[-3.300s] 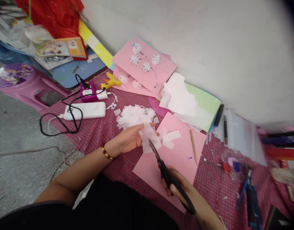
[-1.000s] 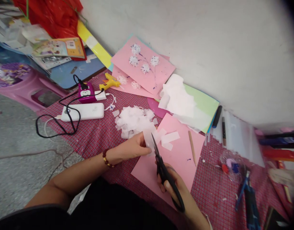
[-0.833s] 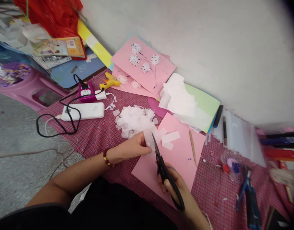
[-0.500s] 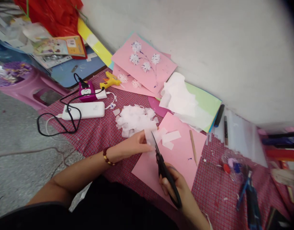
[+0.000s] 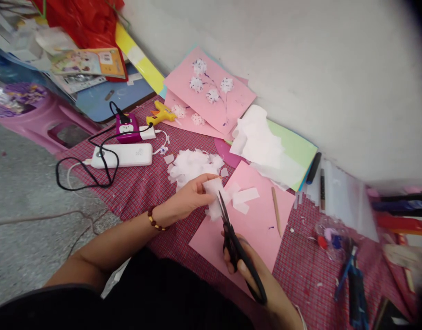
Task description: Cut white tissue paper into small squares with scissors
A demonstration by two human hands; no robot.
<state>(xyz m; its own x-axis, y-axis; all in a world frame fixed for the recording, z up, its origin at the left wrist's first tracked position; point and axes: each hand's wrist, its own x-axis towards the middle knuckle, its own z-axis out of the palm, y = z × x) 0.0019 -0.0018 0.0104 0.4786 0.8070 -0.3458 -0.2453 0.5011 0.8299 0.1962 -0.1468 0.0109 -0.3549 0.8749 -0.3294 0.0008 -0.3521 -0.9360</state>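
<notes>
My left hand point(image 5: 192, 198) pinches a small white piece of thin paper point(image 5: 214, 189) between thumb and fingers. Wrapped round the handles of black scissors point(image 5: 235, 247) is my right hand point(image 5: 254, 270). The scissors' blades point away from me and lie at the right edge of the white paper. Below them rests a sheet of pink paper point(image 5: 228, 252) with white paper strips point(image 5: 246, 196) on it. Just beyond my left hand is a heap of cut white paper pieces point(image 5: 193, 164). A wooden stick point(image 5: 276, 211) lies on the pink sheet's right side.
A white power bank point(image 5: 135, 155), a purple plug adapter point(image 5: 127, 128) and a yellow glue gun point(image 5: 160, 113) lie left with looped cables. Pink sheets with white flowers point(image 5: 211, 87) lean near the wall. Pens and a pink stool point(image 5: 42, 114) stand at the sides.
My left hand has moved slightly up and left with the white paper, which now shows more of its face. The scissors have opened a little and shifted.
</notes>
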